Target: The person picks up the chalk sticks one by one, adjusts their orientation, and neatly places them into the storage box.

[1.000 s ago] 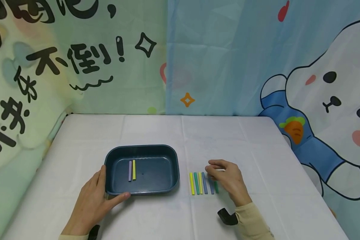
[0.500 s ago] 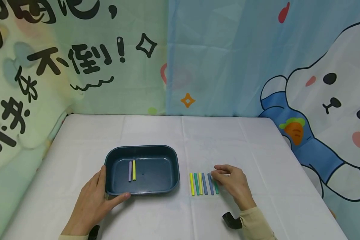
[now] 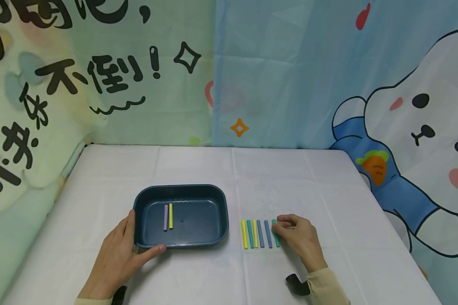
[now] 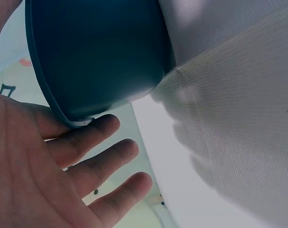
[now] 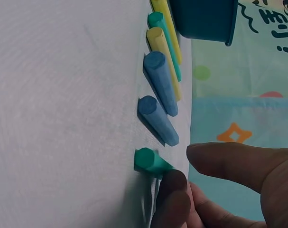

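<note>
My left hand [image 3: 114,254] rests against the near left corner of a dark blue tray [image 3: 202,220], fingers along its side and thumb at the front rim. Inside lie a purple chalk stick [image 3: 166,218] and a yellow chalk stick [image 3: 171,217]. To the right of the tray, my right hand [image 3: 299,239] touches a green chalk stick [image 5: 146,159] at the right end of a row; a fingertip hides part of it. In the right wrist view, the upper finger stands apart from that stick. Beside it lies a blue chalk stick [image 3: 268,234].
Further left in the row are another blue chalk stick [image 3: 260,234], a yellow one [image 3: 255,234], a green one [image 3: 249,234] and a yellow one [image 3: 244,234]. A white cloth [image 3: 198,275] covers the table. Printed curtains [image 3: 275,84] hang behind it.
My right hand has moved right and slightly toward me, from over the blue chalk sticks to the green one at the end, which has shifted slightly. My left hand stays at the tray.
</note>
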Motion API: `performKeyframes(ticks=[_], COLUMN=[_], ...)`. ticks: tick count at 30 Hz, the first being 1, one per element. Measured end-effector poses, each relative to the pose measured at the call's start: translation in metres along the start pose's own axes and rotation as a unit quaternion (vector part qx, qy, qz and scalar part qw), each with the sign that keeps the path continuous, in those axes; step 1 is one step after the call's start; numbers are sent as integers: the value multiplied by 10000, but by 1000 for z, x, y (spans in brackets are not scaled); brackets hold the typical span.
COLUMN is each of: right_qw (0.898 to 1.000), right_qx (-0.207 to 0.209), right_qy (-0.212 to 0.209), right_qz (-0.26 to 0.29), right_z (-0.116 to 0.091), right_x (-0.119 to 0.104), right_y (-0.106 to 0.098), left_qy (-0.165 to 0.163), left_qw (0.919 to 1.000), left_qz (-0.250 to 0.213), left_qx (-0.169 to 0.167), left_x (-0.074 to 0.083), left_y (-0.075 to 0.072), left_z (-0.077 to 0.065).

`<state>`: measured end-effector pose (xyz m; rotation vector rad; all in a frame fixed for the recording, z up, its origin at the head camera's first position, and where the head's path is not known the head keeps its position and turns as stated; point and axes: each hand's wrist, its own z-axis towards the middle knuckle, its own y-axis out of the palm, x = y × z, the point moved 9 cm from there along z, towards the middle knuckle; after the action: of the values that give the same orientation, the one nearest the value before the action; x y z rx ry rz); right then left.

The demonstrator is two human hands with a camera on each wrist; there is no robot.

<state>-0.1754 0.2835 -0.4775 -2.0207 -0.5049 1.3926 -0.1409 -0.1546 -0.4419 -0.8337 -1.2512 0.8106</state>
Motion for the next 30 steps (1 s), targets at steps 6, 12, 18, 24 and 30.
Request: performKeyframes(ticks=[6, 12, 18, 24, 30], right_qw=[9998, 9980, 9968, 9970, 9981], right_qx=[-42, 34, 48, 17, 40], right_qy=[-99, -408, -495, -473, -365], right_qz=[-158, -482, -618, -618, -504], right_z=[-1, -2, -3, -1, 3], right_x=[0, -6, -8, -8, -7], right_y=[1, 1, 3, 3, -2], left_qy=[20, -23, -12, 13, -17], left_qw=[10000, 10000, 10000, 10000, 10000], left_qz=[5, -12, -31, -11, -12], left_qx=[30, 21, 21, 48, 24], left_x=[0, -1, -1, -2, -3], left_y=[1, 1, 0, 0, 0], left_z=[-1, 0, -1, -1, 0])
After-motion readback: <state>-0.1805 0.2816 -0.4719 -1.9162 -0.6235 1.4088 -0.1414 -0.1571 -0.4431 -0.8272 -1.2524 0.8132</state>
